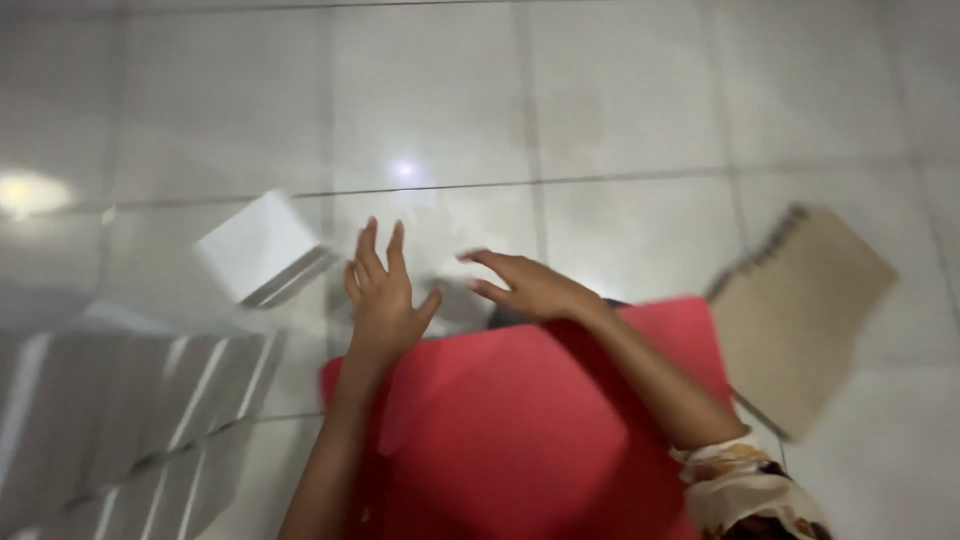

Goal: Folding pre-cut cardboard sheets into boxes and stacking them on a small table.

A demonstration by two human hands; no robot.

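Red sheet [520, 440] sits closest, on the tile floor [620, 100]; left hand [382, 295] and right hand [530, 285] hover spread, holding nothing, with a white box [258, 245] just left.

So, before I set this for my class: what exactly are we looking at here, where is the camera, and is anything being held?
This is one picture from a camera worn on a person's head, looking down at their own bare hands over a pale tiled floor. The left hand and right hand are spread open above the far edge of a red sheet; neither holds anything. A white box lies to the left, a brown spiral-bound notebook to the right, and grey striped cloth at lower left. The image is motion-blurred.
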